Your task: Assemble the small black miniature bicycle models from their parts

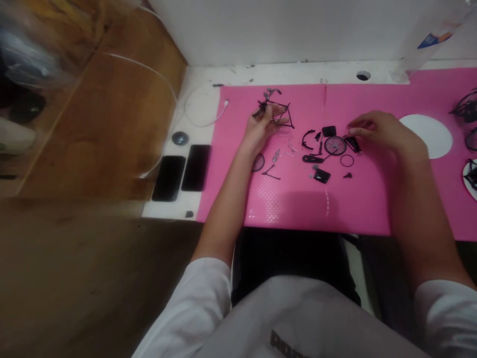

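My left hand (264, 121) is closed around a black miniature bicycle frame (286, 115) with its handlebar attached, held above the pink mat (294, 204). At the right of the loose parts, my right hand (372, 128) has its thumb and fingers pinched together. Just under those fingertips is a small black part (353, 144); whether they grip it is not clear. Between the hands lie a small spoked wheel (335, 145), a thin black ring (347, 160), a black basket-like piece (321, 176) and a curved mudguard (306, 140). My left forearm partly covers another wheel (258, 162).
Two dark phones (196, 168) lie left of the mat, near a round dark object (180, 138) and a white cable (208, 124). To the right are a white disc (428, 135) and more miniature bicycles (467, 108). A clear bottle (425, 44) stands by the wall.
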The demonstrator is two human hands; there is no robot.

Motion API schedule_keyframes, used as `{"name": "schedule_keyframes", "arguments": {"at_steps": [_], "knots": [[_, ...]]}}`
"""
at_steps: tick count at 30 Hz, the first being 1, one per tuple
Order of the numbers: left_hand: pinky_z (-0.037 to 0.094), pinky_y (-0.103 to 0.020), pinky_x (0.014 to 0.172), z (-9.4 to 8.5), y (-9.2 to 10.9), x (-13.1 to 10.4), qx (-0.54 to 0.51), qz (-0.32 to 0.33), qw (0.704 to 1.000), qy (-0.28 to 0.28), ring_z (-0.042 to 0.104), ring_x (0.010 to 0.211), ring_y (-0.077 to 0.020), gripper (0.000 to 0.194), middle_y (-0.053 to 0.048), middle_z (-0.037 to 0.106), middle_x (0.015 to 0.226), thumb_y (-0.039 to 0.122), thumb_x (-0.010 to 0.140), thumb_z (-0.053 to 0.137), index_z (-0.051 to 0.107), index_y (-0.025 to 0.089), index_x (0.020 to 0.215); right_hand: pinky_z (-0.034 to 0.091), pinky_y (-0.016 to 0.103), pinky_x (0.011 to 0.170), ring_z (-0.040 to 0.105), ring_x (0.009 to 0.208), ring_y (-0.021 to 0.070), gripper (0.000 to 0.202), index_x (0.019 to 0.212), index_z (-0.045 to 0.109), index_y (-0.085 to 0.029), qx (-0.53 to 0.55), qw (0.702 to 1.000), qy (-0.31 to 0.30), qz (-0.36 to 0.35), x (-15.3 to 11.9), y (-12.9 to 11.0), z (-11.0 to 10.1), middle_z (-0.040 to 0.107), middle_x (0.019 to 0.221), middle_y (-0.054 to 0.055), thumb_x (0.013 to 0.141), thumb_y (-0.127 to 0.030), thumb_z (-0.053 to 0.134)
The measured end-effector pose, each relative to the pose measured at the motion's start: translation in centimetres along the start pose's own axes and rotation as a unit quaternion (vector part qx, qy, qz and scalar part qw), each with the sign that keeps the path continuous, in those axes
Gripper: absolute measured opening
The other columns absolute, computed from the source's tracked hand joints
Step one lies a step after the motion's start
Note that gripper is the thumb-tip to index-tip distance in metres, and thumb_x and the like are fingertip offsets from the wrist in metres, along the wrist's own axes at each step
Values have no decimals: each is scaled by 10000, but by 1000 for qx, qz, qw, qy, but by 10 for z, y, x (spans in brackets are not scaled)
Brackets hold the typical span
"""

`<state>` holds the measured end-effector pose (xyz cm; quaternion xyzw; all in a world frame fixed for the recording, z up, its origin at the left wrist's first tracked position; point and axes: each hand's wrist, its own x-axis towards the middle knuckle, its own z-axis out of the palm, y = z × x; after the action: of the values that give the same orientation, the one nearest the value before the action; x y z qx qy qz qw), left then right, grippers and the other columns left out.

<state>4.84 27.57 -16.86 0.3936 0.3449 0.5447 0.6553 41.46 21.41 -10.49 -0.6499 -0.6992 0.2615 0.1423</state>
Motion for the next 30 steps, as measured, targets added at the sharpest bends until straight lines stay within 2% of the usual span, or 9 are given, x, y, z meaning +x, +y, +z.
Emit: {"name": "schedule_keyframes", "arguments": {"at_steps": [5, 11, 15, 18, 22, 25, 28, 30], "knots": [[619, -545, 1141, -3, -4, 1, -16, 8, 1000, -18, 726, 1397, -391, 540, -180, 798, 1284, 560, 846, 964, 708, 178, 1130, 525, 449, 900, 684, 1008, 317, 472, 1213, 789, -228, -32, 998, -46, 11, 4, 14, -4, 775, 1177, 168, 834, -470, 931], [583, -550, 1198, -7, -9, 0, 13, 23, 999, -25, 739, 1381, -370, 572, -148, 805, 1300, 374, 755, 1046, 708, 194, 1180, 527, 454, 840, 671, 925, 300, 539, 1210, 752, -245, -20, 997, -69, 18, 2, 13, -2, 739, 1019, 128, 856, -627, 890], [556, -576, 1232, -5, -11, -1, 16, 21, 999, -31, 718, 1416, -366, 597, -158, 798, 1318, 383, 804, 1008, 694, 203, 1279, 562, 490, 794, 689, 871, 322, 535, 1082, 756, -314, -15, 997, -70, 12, 4, 18, -2, 745, 945, 90, 779, -738, 875], [555, -590, 1234, -2, -10, -2, 9, 10, 999, -31, 703, 1435, -368, 612, -176, 787, 1335, 420, 857, 976, 672, 202, 1342, 583, 530, 785, 708, 860, 343, 544, 1042, 749, -324, -20, 997, -74, 6, 5, 22, 0, 749, 928, 84, 783, -797, 821], [597, -552, 1190, -2, -10, -2, 3, 0, 1000, -31, 738, 1387, -349, 550, -165, 803, 1298, 441, 924, 923, 677, 203, 1355, 582, 530, 830, 711, 890, 339, 512, 1049, 730, -304, -34, 997, -67, 20, 6, 21, 3, 769, 979, 95, 815, -750, 823], [648, -496, 1120, -4, -10, -1, 17, -11, 999, -35, 774, 1327, -340, 525, -163, 812, 1301, 451, 916, 927, 698, 211, 1323, 564, 506, 864, 694, 927, 332, 484, 1064, 720, -280, -41, 998, -38, 35, 4, 14, 4, 776, 1024, 121, 832, -682, 857], [674, -452, 1071, -4, -7, -2, 29, -19, 999, -24, 786, 1304, -343, 522, -165, 809, 1323, 473, 898, 936, 714, 220, 1296, 542, 497, 896, 687, 982, 348, 465, 1040, 713, -269, -41, 998, -12, 41, -2, 3, -2, 776, 984, 142, 853, -667, 864], [678, -441, 1060, -3, -6, -3, 33, -23, 999, -15, 786, 1306, -344, 516, -163, 809, 1322, 490, 910, 921, 718, 224, 1302, 542, 500, 881, 696, 961, 350, 474, 1000, 707, -277, -30, 998, -41, 48, -9, -7, -9, 777, 921, 125, 815, -671, 896]]}}
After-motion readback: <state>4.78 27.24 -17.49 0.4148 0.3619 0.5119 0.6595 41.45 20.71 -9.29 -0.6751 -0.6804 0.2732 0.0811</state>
